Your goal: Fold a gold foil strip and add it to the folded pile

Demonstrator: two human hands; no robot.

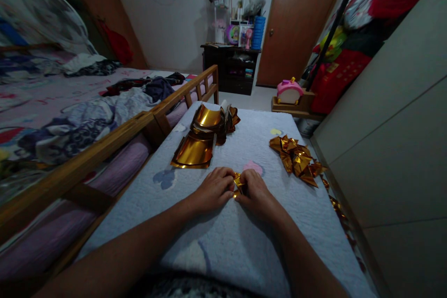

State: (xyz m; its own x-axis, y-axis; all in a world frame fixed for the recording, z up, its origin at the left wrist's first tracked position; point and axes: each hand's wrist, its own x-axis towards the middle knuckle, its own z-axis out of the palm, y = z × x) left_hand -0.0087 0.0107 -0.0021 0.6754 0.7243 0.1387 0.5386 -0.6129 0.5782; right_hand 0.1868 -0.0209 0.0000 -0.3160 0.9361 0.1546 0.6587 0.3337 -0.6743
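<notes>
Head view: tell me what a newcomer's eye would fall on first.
Probably the shiny gold piece held between the left hand and right hand, near the middle of the pale blue cover. Next come the curved gold sheets beyond the hands to the left, and the folded gold pieces toward the cover's right edge.

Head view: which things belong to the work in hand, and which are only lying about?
Seem to belong:
- gold foil between left hand and right hand
- gold sheets
- folded gold pieces

Just lying about:
- fan
- pink case
- bedding
</notes>
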